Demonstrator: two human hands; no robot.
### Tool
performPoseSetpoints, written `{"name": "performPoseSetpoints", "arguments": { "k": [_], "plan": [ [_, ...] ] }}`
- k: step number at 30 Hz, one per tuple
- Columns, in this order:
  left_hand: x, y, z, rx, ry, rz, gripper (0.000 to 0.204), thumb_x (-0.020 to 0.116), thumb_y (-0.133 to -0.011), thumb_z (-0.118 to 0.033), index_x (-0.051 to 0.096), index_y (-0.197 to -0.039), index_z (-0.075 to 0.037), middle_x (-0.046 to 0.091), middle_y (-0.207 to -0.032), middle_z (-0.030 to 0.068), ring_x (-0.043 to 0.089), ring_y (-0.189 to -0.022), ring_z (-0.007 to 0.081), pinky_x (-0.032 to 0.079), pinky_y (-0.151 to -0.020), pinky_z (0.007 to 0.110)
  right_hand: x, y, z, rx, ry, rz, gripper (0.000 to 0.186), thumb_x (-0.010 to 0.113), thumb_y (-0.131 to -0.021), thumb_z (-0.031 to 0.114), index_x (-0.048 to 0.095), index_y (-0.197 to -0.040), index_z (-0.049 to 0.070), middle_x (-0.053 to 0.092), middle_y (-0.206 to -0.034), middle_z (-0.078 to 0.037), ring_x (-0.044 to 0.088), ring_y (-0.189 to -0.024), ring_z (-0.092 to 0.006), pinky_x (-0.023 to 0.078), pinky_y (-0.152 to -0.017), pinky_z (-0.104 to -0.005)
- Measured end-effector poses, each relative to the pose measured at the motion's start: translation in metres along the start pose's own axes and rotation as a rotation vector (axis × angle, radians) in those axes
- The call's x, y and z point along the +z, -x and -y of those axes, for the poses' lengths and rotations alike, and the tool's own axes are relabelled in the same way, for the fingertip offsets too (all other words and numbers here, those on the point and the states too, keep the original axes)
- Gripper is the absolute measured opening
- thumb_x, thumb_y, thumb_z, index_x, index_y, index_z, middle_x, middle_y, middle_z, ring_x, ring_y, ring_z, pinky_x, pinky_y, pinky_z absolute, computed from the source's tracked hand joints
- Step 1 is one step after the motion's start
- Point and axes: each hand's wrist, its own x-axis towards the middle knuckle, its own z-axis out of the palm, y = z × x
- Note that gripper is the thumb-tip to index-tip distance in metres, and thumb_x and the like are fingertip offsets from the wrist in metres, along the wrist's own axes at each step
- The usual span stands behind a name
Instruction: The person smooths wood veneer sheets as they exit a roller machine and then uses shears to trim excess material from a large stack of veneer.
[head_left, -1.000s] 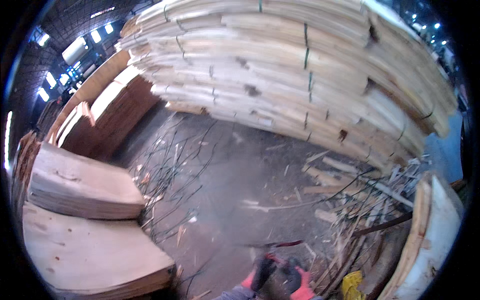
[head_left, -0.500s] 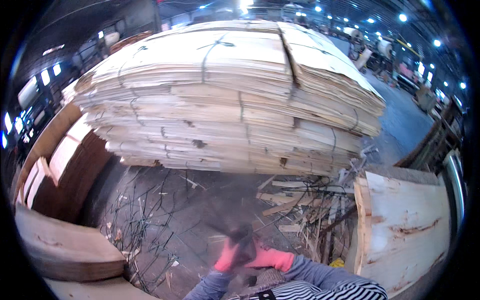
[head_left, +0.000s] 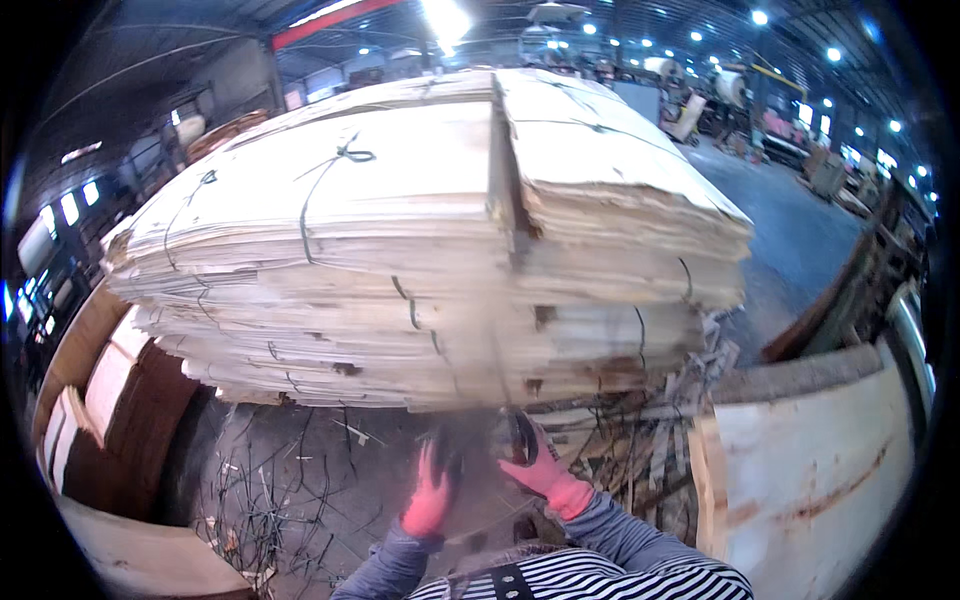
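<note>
My left hand (head_left: 433,484), in a pink and black glove, is raised below a tall stack of pale veneer sheets (head_left: 380,220) bound with dark ties, its blurred fingers pointing upward and apart. My right hand (head_left: 540,468), gloved alike, is a little to the right, thumb toward the left; a dark blur at its fingers hides whether it holds anything. A hazy smear over the middle of the view also hides whether either hand touches the stack. Cut ties (head_left: 280,500) lie tangled on the floor left of my hands.
Brown sheet piles (head_left: 130,430) stand at left, a leaning pale board (head_left: 800,480) at right, with wood scraps (head_left: 650,450) beside it. Beyond are a dark slanting rack (head_left: 835,285), an aisle (head_left: 770,240) and machinery with rolls (head_left: 730,90) under a lit roof.
The view has tilted up, showing the stack's top and the hall. My hands have moved apart from their grip together, and the dark red bar held earlier is no longer discernible.
</note>
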Motion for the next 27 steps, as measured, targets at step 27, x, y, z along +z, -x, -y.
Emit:
{"name": "performPoseSetpoints", "arguments": {
  "k": [27],
  "plan": [
    [-0.209, 0.099, 0.141, -0.4, 0.005, -0.456, 0.037, 0.042, -0.091, -0.022, 0.043, -0.122, -0.002, 0.044, -0.124, 0.0165, 0.04, -0.116, 0.0323, 0.031, -0.098, 0.036, 0.109, -0.315, 0.232, -0.077, 1.28, 0.255, 0.073, 0.059, -0.063, 0.037, 0.039, -0.126, 0.006, 0.047, -0.117, -0.021, 0.046, -0.109, -0.0328, 0.037, -0.093, -0.0365]
  ]
}}
